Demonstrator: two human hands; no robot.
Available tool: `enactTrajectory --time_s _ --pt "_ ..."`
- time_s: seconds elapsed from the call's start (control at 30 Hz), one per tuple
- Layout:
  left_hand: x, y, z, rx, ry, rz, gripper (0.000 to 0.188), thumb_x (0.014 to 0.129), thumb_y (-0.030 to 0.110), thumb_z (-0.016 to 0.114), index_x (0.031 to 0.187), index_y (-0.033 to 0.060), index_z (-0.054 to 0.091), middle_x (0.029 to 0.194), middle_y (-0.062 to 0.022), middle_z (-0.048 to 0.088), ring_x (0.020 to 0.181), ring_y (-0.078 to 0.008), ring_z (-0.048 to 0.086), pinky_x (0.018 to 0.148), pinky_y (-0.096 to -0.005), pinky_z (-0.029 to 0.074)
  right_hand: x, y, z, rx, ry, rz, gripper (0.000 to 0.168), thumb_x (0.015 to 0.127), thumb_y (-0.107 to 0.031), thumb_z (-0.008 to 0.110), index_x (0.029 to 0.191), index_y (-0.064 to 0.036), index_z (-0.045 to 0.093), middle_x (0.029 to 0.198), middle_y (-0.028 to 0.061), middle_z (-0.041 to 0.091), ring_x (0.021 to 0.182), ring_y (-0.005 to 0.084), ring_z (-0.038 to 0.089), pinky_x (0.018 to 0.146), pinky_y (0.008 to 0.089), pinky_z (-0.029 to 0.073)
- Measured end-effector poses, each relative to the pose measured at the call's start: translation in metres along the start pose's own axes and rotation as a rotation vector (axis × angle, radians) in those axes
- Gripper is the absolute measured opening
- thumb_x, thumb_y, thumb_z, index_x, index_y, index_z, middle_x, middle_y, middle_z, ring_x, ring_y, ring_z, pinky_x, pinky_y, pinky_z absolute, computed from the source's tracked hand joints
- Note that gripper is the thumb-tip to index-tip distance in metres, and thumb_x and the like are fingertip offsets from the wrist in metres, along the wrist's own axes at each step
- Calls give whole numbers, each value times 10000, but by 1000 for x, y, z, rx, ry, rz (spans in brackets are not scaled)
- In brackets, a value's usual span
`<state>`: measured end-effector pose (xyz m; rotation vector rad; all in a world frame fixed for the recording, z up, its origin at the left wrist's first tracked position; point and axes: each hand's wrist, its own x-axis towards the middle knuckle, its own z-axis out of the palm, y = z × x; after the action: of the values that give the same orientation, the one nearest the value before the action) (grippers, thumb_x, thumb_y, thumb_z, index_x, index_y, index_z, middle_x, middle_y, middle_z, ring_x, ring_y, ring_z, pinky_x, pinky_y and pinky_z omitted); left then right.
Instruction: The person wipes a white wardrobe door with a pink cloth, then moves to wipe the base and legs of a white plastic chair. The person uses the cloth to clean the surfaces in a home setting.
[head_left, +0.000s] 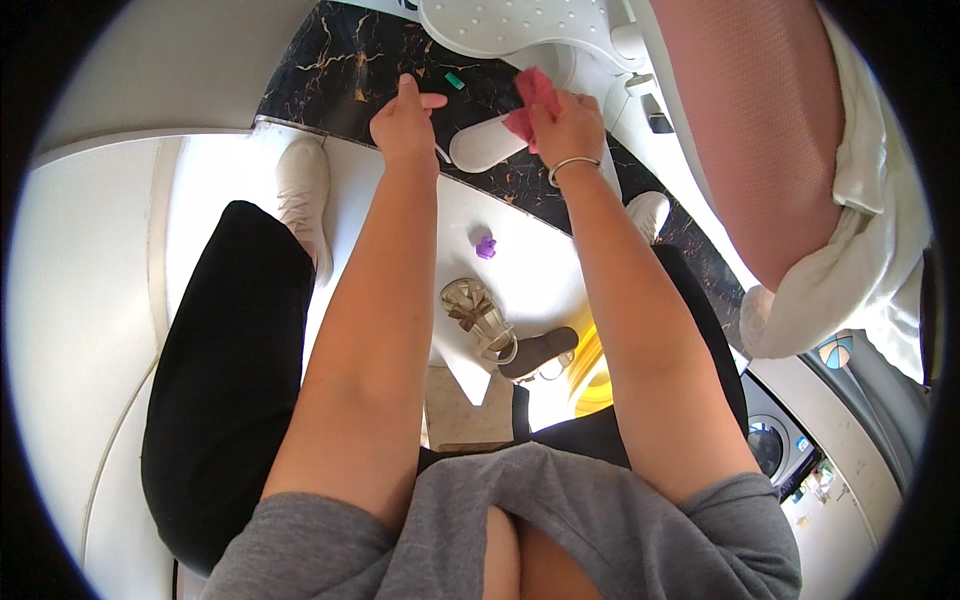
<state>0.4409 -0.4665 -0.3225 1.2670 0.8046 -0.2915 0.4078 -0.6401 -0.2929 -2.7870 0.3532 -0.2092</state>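
My right hand (574, 133), with a bangle at the wrist, grips a crumpled pinkish-red cloth (537, 94). The cloth hangs over one end of a white rounded plastic piece (484, 144), low above the black marbled floor strip (330, 82). To the left is my left hand (405, 124), with thumb and a finger spread and nothing visible held. Its palm side is partly hidden. A small green piece (454, 80) lies on the dark strip just beyond it.
On the pale floor lie a purple toy (486, 247) and two sandals (480, 315), near a yellow plastic object (592, 379). A white studded panel (517, 22) juts in at the top. Pink mesh fabric (750, 112) and white cloth (870, 277) stand at right. A white panel (97, 262) is at left.
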Motion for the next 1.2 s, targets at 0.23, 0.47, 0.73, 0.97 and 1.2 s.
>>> enactTrajectory --time_s 0.23,0.47,0.73,0.97,1.2 --pt "3 -6 -6 -377 -193 -168 523 974 448 420 1129 -9 621 1062 -144 677 952 -243 595 887 -359 441 -44 -37 25 207 -310 -184 194 802 -208 663 949 -82 672 899 170 627 899 347 607 778 442 537" --pt "9 -4 -22 -463 -194 -201 611 986 500 326 1255 -11 526 1152 -171 643 1063 -271 572 981 -395 395 -11 -12 -19 1562 -383 690 318 833 -207 676 1068 6 652 936 108 662 828 207 657 716 296 533" --pt "4 -2 -13 -354 -188 -222 420 961 375 494 1180 25 574 1057 -120 674 985 -230 593 929 -374 418 -18 1 6 54 -29 165 249 828 -153 614 1065 -147 690 983 151 614 952 318 578 850 419 484" --pt "2 1 -7 -304 -115 -259 318 934 320 546 1090 52 617 981 -93 691 912 -196 608 816 -331 451 -68 -57 30 72 -324 -171 158 776 -193 685 921 -130 682 1016 118 558 950 380 544 788 465 479" --pt "10 2 -14 -193 -109 -110 223 918 240 566 1036 63 634 929 -76 699 837 -162 620 758 -300 458 30 9 -21 446 -258 178 244 872 -232 607 1035 -62 672 966 169 647 716 269 649 645 358 526"
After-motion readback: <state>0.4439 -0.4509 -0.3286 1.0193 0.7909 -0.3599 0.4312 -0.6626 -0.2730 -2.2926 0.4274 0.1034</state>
